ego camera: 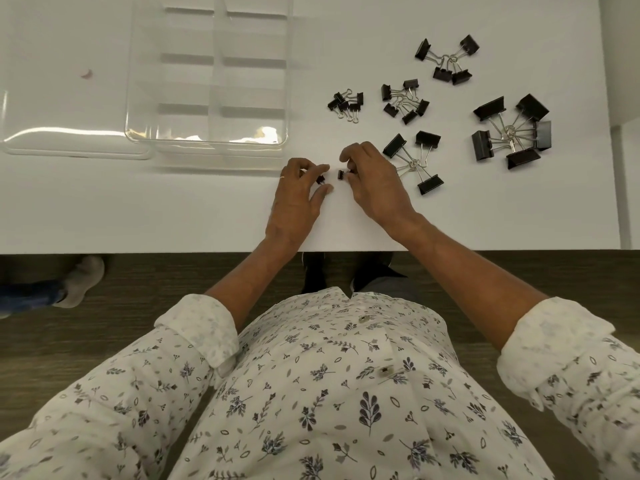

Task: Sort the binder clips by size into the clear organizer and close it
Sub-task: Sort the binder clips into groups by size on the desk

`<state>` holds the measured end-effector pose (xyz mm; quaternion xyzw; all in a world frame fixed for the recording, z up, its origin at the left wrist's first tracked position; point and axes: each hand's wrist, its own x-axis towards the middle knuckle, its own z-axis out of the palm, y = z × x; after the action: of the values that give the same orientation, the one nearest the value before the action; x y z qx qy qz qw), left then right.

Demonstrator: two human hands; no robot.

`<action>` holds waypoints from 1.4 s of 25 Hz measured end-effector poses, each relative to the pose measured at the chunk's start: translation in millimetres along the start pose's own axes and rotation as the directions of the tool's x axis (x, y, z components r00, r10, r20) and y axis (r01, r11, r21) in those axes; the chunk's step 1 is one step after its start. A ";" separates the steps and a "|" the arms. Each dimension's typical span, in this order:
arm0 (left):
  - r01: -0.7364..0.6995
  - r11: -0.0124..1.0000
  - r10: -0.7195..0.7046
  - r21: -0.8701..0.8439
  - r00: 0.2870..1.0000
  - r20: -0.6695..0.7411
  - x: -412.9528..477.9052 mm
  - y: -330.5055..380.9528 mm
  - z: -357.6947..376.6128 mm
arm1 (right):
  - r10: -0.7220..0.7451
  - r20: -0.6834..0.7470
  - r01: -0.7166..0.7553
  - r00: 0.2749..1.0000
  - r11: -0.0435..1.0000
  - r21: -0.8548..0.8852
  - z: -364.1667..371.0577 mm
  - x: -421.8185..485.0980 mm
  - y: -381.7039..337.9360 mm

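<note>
Left hand (298, 199) pinches a tiny clip (320, 179) — right hand (372, 181) pinches another (341, 174), seemingly. Clips nearly touch, between the fingertips.

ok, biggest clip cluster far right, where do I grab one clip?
On the largest clips, pinch a black body across its flat sides, coming from above at the outer edge. The bodies fan outward; the wire handles tangle at the centre, so pulling there would likely drag the neighbours.
</note>
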<state>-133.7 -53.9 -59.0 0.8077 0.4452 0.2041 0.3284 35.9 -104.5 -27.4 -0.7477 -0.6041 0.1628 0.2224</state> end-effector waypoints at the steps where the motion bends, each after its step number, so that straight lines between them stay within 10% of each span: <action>1: 0.008 1.000 -0.008 -0.007 1.000 0.000 -0.2 1.0 -0.4 | -0.005 -0.012 0.005 1.000 1.000 0.017 -1.7 0.9 0.9; 22: 0.163 0.986 -0.166 -0.045 0.983 -0.083 -2.5 14.5 -4.8 | -0.132 0.139 0.154 0.982 0.975 -0.159 8.5 2.3 7.4; 30: 0.166 0.986 -0.169 -0.034 0.975 -0.145 -5.2 18.6 0.8 | -0.227 0.127 0.239 0.966 0.968 -0.084 3.6 9.9 15.8; 35: 0.251 0.934 -0.315 -0.255 0.915 -0.253 -3.8 28.6 -1.9 | -0.050 0.120 0.025 0.992 0.979 0.200 -5.6 17.8 13.7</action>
<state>-120.1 -67.7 -37.5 0.6549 0.5763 0.3173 0.3719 54.0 -90.2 -29.5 -0.6987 -0.6116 0.2640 0.2607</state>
